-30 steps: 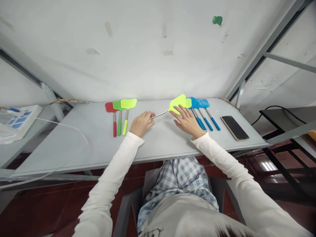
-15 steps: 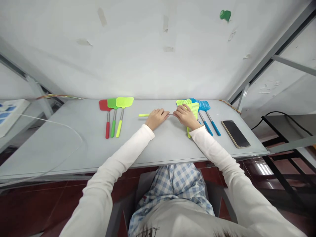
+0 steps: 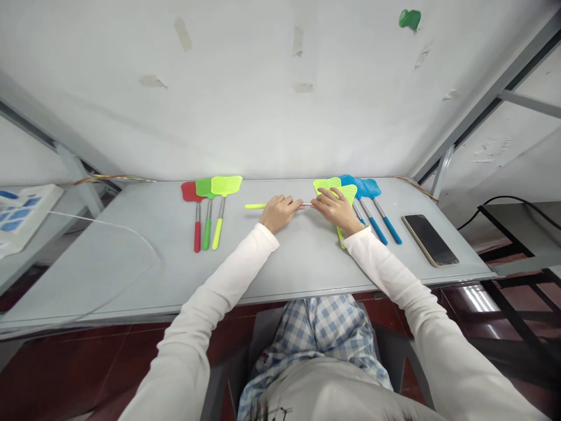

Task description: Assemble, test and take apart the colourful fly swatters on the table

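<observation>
A yellow-green fly swatter with a metal shaft is held sideways just above the table, its handle to the left and its mesh head to the right. My left hand is closed around it near where handle and shaft meet. My right hand pinches the shaft near the head, partly covering the mesh. Beneath the right hand lies another yellow-green fly swatter, mostly hidden. Beside it are several blue fly swatters, heads toward the wall.
On the left of the grey table lie a red fly swatter, a green fly swatter and a yellow-green fly swatter. A phone lies at the right. A white cable crosses the left side.
The view has shifted slightly, so the scene sits further right. The held swatter's handle sticks out a little more to the left of my left hand. Both hands keep their grip.
</observation>
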{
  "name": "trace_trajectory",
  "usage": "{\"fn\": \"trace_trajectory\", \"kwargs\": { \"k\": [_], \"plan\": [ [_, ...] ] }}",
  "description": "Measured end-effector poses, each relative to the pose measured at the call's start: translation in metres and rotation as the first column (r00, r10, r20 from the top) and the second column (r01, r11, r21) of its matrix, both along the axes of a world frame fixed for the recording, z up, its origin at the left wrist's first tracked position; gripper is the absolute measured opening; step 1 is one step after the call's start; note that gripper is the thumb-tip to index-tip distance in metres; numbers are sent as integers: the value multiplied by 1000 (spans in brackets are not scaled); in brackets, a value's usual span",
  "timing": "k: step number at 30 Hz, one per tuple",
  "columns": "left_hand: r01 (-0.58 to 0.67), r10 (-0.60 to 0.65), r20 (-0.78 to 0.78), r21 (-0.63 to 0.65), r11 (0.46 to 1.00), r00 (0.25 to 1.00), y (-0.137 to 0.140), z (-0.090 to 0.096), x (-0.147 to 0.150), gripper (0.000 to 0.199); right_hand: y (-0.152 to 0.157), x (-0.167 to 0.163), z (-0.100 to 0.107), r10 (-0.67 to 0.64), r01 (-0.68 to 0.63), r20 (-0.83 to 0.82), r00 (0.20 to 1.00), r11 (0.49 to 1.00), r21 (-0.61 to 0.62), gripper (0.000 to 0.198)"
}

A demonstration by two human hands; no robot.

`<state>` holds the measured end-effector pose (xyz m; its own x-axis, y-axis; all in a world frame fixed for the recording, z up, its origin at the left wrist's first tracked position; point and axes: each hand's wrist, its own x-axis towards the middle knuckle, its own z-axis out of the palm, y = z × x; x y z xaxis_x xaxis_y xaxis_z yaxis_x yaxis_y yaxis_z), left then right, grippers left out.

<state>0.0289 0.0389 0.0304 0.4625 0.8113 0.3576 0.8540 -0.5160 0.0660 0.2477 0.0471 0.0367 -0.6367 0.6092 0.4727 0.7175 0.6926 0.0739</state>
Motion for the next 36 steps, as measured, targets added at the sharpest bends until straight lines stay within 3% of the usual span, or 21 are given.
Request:
{"fn": "trace_trajectory", "kwargs": {
  "k": [6,11,16,19,24,28,32,36],
  "plan": [
    [-9,9,-14,-13,1000,1000,1,9,0,54,4,1,2,18,-21,-66,998,999,-43,31],
    [12,-9,-39,80,997,999,5,10,-5,53,7,4,2,12,-12,-33,999,1000,22,28],
    [-18,19,1,248,969,1000,12,11,-35,48,21,32,3,-126,122,3,992,972,202,27],
    [-35,37,-1,302,953,999,17,13,-54,45,25,46,8,-216,212,-12,976,947,240,26],
    [-20,7,41,315,949,999,16,7,-48,42,6,29,15,-244,253,-67,967,934,252,26],
    [-8,-19,92,286,958,996,2,4,-17,36,-13,1,15,-166,157,36,985,970,184,31],
    [-154,131,101,271,950,986,-11,5,4,35,-23,-9,15,-137,128,113,984,988,82,36],
    [-189,187,27,97,977,982,-8,2,7,48,-26,-11,16,-114,120,174,978,993,-19,39]
  ]
}}
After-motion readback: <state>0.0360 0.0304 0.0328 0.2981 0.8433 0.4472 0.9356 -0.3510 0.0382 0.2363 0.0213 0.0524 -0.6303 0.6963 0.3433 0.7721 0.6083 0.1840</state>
